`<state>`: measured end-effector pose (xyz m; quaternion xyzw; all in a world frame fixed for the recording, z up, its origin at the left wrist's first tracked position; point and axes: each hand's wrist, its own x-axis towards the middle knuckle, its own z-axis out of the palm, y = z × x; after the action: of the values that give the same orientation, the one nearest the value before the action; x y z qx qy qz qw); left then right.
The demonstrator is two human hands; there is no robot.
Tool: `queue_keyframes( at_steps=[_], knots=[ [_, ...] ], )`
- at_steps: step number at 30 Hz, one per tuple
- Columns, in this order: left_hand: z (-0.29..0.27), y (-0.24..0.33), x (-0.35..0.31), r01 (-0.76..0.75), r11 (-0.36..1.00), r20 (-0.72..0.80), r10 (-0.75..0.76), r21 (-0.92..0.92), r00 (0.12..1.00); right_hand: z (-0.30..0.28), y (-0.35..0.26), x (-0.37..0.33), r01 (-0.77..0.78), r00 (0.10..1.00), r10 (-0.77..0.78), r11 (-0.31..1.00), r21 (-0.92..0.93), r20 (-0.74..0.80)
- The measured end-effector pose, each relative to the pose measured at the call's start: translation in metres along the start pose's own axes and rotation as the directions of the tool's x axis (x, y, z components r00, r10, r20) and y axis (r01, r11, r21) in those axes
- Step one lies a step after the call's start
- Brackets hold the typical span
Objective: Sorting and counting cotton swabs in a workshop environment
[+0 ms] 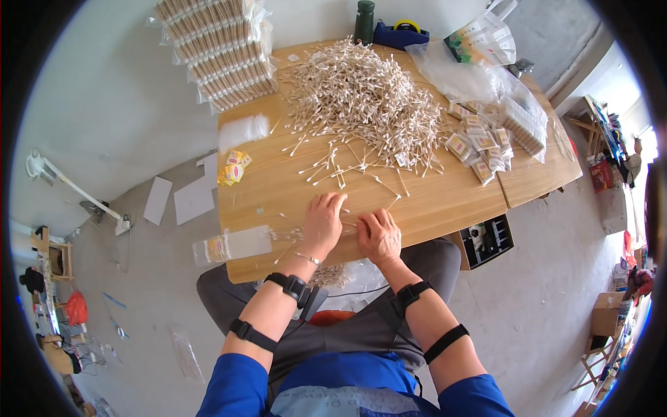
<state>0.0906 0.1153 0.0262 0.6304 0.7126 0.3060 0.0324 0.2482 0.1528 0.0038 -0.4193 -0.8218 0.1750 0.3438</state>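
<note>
Near the table's front edge, my left hand (pixel 324 226) is closed over a row of cotton swabs (pixel 283 235), whose ends stick out to its left. Just right of it, my right hand (pixel 380 237) has its fingers bent and pressed together at the tabletop. A swab or two show in the gap between the hands; what the right fingers grip is hidden beneath them. Beyond both hands lies a large heap of loose cotton swabs (pixel 368 97), with stray ones spread toward me. Left of my left hand is a clear plastic bag (pixel 249 242) with a yellow label card inside.
Yellow cards (pixel 235 167) and clear bags (pixel 243 132) lie on the table's left. Packed swabs stand stacked (pixel 215 52) at back left. Small filled packs (pixel 483 142) lie at right. A tape dispenser (pixel 401 35) and dark green bottle (pixel 364 22) stand behind. An open box (pixel 488 241) sits below.
</note>
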Motion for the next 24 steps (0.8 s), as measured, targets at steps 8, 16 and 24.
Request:
queue_keyframes(
  at_steps=[8, 16, 24],
  knots=[
    [0.005, -0.003, 0.056, 0.121, 0.992, 0.037, -0.122, 0.025, 0.992, -0.001, -0.004, 0.001, 0.027, 1.000, -0.027, 0.998, -0.060, -0.004],
    [0.012, -0.015, 0.019, -0.103, 0.977, 0.021, 0.109, -0.186, 0.994, 0.000, -0.002, 0.000, 0.039, 0.999, -0.040, 0.998, -0.049, -0.012],
    [0.003, -0.013, 0.045, -0.036, 0.997, 0.035, 0.038, -0.075, 0.999, 0.001, 0.000, 0.000, 0.027, 1.000, -0.026, 0.999, -0.042, 0.008]
  ],
)
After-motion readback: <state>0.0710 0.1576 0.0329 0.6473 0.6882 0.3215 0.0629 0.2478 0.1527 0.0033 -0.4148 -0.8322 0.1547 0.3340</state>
